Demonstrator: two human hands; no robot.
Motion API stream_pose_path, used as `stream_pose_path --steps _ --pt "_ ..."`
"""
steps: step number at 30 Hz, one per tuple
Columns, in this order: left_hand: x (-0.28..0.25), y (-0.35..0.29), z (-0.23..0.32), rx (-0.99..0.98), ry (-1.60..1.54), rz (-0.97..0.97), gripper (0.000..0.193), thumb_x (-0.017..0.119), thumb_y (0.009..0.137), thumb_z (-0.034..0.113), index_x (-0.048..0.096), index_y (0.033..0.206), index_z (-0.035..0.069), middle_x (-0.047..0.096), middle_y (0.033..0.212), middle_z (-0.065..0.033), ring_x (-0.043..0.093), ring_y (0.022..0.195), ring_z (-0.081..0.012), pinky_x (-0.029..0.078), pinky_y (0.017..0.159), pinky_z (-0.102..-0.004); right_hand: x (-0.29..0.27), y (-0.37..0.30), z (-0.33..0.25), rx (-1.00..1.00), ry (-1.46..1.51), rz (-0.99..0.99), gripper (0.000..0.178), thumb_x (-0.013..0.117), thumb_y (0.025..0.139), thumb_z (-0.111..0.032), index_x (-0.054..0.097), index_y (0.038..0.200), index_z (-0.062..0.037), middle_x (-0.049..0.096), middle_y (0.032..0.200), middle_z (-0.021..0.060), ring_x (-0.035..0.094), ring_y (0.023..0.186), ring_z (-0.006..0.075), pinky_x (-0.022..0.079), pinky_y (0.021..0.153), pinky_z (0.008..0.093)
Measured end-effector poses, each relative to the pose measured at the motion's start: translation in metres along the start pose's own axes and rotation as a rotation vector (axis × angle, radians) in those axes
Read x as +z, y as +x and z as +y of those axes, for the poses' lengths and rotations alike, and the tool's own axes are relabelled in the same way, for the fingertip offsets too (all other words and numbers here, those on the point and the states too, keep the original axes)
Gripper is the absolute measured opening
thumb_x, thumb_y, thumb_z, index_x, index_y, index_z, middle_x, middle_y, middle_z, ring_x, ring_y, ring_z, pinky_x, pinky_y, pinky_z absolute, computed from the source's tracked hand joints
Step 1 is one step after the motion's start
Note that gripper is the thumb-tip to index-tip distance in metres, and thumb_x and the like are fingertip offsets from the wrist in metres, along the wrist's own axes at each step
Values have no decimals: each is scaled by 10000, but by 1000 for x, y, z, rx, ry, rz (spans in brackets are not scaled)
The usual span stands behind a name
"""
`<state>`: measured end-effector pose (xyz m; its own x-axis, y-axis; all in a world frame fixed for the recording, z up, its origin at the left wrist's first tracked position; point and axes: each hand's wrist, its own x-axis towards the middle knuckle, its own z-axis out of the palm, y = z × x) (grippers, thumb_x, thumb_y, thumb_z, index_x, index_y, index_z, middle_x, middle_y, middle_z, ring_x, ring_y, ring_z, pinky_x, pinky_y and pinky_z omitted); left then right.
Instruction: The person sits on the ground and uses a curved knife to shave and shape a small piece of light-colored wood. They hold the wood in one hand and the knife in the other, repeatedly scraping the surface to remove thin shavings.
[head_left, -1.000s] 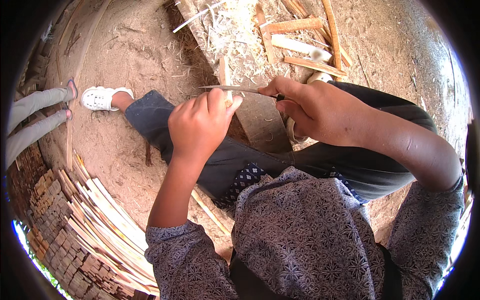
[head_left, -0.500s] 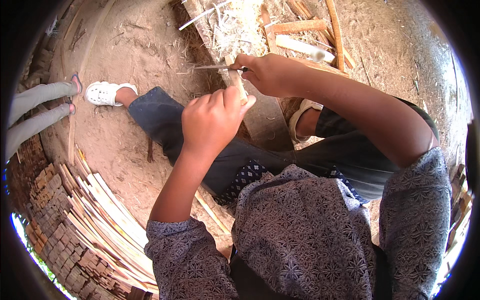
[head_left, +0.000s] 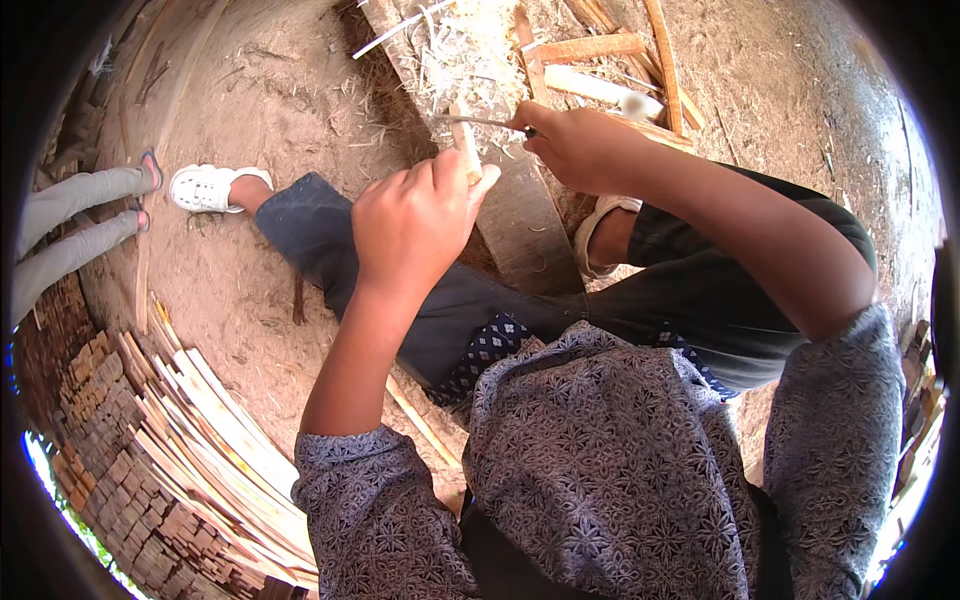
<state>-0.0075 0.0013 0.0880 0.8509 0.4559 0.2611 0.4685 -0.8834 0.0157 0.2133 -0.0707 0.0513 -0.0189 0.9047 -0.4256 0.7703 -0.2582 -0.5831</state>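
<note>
My left hand [head_left: 412, 215] is closed round a short, pale wooden stick [head_left: 465, 143], which points up and away from me over the bench. In my right hand [head_left: 580, 146] is the handle of a knife [head_left: 485, 121]; its thin blade reaches leftward to the upper part of the stick. Whether the edge touches the wood I cannot tell. Below both hands runs a wooden plank bench [head_left: 525, 232], with my legs on either side of it. Pale wood shavings [head_left: 470, 75] are heaped on its far part.
Beyond my right hand lie several wood offcuts [head_left: 590, 48] and a whitish round piece [head_left: 610, 90]. Long wooden strips [head_left: 215, 430] and stacked blocks [head_left: 130, 470] fill the lower left. Another person's legs [head_left: 85, 200] stand at the far left.
The knife has slid to the right across the stick, its blade now reaching less far left. My left hand and the stick have shifted slightly left.
</note>
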Motion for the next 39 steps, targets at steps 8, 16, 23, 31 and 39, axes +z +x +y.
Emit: stream_pose_path --steps 8,16,23,31,39 --pt "-3 11 -8 -29 -37 10 288 769 894 339 591 796 135 626 675 -34 653 582 -238 504 528 -363 28 62 44 39 -87 -53 341 530 1047 -265 546 1354 -117 716 921 241 712 888 422 527 823 534" --pt "-3 -2 -14 -32 -178 91 239 768 891 246 748 1105 140 627 939 -30 646 679 -197 521 576 -326 -16 25 40 225 307 -285 377 483 1070 -230 509 1431 -123 698 962 104 701 740 185 598 627 342" --pt "20 -32 -5 -211 -852 114 221 771 915 103 708 1126 84 598 682 -7 610 573 -143 495 550 -270 -12 30 35 220 418 -311 426 502 1033 -177 484 1454 -108 688 1020 124 704 768 189 605 648 341" --pt "43 -65 38 -513 -1736 -97 121 577 1061 136 529 1105 34 594 858 -15 526 731 -54 434 647 -219 -2 36 38 186 346 -273 409 600 975 -162 550 1375 -93 656 841 76 616 680 147 494 625 335" --pt "26 -60 25 -400 -1300 -224 171 520 1074 176 613 1161 61 595 850 -71 592 739 -179 489 691 -338 -9 45 44 119 242 -252 383 587 964 -156 582 1343 -101 670 846 89 613 744 157 484 718 356"
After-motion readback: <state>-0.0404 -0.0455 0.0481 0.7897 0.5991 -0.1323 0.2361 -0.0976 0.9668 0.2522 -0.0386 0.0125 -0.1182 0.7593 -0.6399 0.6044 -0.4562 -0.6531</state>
